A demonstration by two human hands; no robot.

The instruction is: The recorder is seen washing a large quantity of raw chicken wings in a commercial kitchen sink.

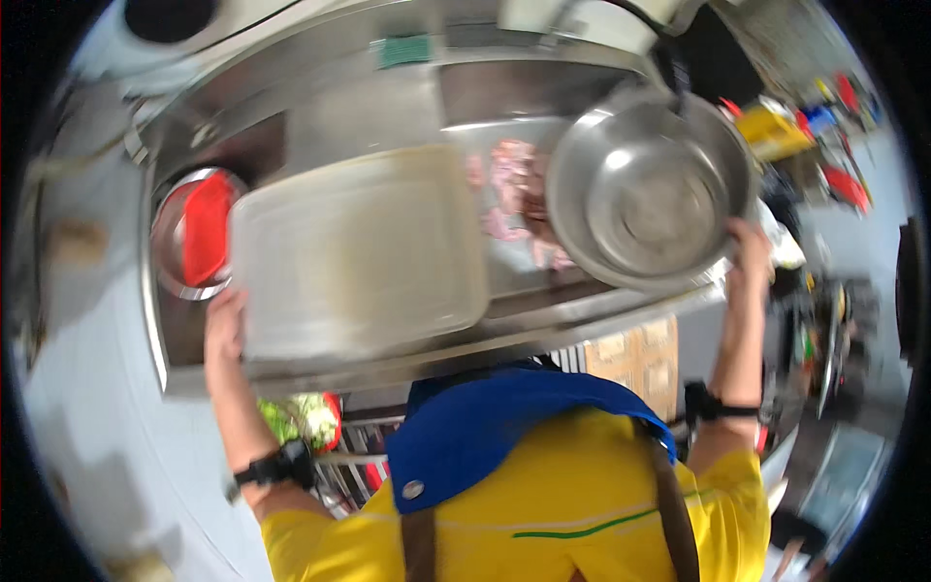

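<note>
My left hand (227, 324) grips the left edge of a wide translucent plastic tub (364, 247). The tub covers much of the left part of a stainless steel sink unit (367, 120), and nothing solid shows in it. At the right, my right hand (749, 251) holds the rim of a large stainless steel bowl (647, 196), with my thumb on the rim and the other fingers hidden. The bowl is tilted over the right side of the sink and looks bare inside. Pieces of raw meat (513, 182) lie in the right basin, partly behind the bowl.
Left of the tub stands a smaller steel bowl (167, 244) with a red plastic item (207, 225) in it. A green scouring pad (405, 51) lies on the back ledge. Below the front edge are cut greens (291, 418) in a red container and cardboard boxes (640, 360).
</note>
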